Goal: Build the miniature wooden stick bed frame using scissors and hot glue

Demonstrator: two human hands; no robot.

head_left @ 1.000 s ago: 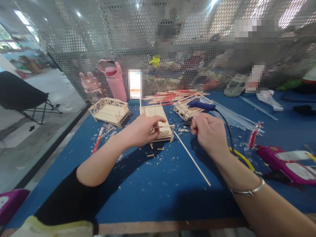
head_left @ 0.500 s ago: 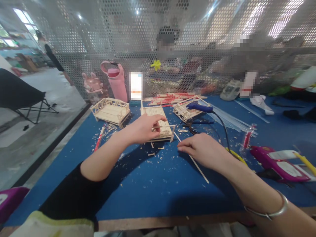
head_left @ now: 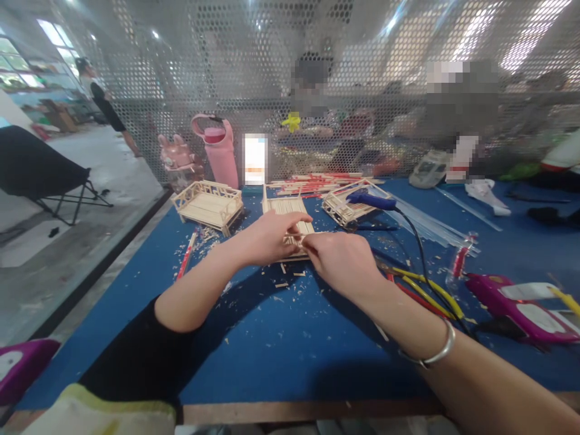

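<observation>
Both hands meet at the near end of a miniature slatted wooden bed frame (head_left: 287,205), which lies directly under the grip and stretches away beyond it. The left hand (head_left: 267,238) comes in from the left, index finger raised apart from the thumb around a thin crossbar (head_left: 295,235); its other fingertips are hidden, so I cannot tell whether they pinch the wood. The right hand (head_left: 347,260) has thumb and forefinger drawn close together at the bar's right end, though its own knuckles cover whatever lies between them. The frame's near right corner is hidden behind that hand

Beyond the grip stands a smartphone (head_left: 254,158), its lit screen pixelated and its text unreadable. Left of the grip sits a railed wooden frame (head_left: 208,205); farther right, beyond the right hand, a blue-handled corded tool (head_left: 374,200) lies across another stick frame (head_left: 338,208), masking part of it. Yellow-handled pliers (head_left: 423,278) lie right of the right wrist, their jaws hard to make out. Farther right, a magenta tool (head_left: 498,296) bears pale panels, any markings too blurred to read
</observation>
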